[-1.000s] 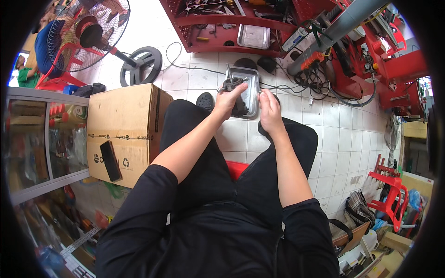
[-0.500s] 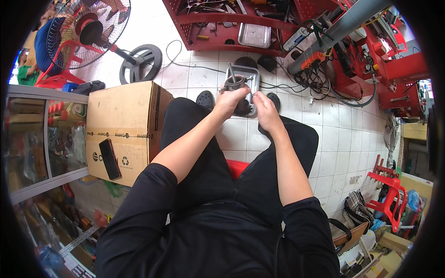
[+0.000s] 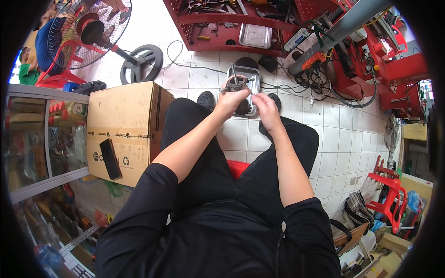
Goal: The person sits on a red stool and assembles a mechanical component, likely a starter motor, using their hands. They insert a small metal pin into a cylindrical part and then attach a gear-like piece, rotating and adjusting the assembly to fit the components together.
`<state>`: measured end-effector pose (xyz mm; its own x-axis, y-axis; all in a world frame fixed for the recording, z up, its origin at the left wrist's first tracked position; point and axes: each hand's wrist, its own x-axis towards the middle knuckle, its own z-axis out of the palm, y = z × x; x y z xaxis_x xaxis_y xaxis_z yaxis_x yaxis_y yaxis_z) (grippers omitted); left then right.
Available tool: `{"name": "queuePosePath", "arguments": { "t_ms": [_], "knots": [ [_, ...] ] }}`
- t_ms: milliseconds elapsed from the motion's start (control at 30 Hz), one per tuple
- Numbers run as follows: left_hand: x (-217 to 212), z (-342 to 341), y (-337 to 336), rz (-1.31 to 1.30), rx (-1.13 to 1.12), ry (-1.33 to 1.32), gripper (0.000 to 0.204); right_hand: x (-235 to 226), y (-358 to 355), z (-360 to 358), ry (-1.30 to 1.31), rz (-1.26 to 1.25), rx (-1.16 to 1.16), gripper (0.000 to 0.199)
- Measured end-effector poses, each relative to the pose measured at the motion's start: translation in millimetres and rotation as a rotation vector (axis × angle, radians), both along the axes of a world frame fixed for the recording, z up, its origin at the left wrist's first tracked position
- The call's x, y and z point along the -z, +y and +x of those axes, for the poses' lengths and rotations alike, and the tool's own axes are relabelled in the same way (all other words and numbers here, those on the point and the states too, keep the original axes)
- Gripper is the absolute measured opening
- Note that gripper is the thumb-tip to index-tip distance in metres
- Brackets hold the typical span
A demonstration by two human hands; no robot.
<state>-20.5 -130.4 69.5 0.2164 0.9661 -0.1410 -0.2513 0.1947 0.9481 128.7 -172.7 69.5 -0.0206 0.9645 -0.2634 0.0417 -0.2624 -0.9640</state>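
Between my knees, my left hand [image 3: 228, 103] is closed around a dark, round metal machine part [image 3: 237, 83] with a rod standing up out of it. At the right side of that part, the fingers of my right hand [image 3: 268, 110] are pinched together. Whatever small thing lies in that pinch is too small to make out. Under both hands a metal tray [image 3: 256, 83] rests on the floor, partly covered by the part and my left hand. Dark pieces in the tray cannot be told apart.
To my left stands a cardboard box [image 3: 120, 109] with a phone [image 3: 110, 159] on it. Beyond it is a standing fan [image 3: 92, 33]. A red tool cart [image 3: 222, 19] is ahead, with cables [image 3: 309, 76] on the floor to its right. A red stool [image 3: 391, 192] lies at right.
The metal part has shifted slightly to the right in my left hand's grip. My right hand has moved slightly, its fingers still pinched beside the part.
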Motion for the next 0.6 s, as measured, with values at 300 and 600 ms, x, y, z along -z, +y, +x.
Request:
{"name": "queuePosePath", "arguments": {
  "t_ms": [300,600],
  "knots": [
    [-0.3,1.5,-1.4,-0.050,-0.021,-0.041,0.034,5.9,-2.0,-7.5,-0.115,0.193,0.030,0.019],
    [4.3,1.7,-1.3,-0.080,-0.036,-0.100,0.033,-2.5,-2.6,-2.5,0.128,0.058,0.040,0.021]
  ]
}}
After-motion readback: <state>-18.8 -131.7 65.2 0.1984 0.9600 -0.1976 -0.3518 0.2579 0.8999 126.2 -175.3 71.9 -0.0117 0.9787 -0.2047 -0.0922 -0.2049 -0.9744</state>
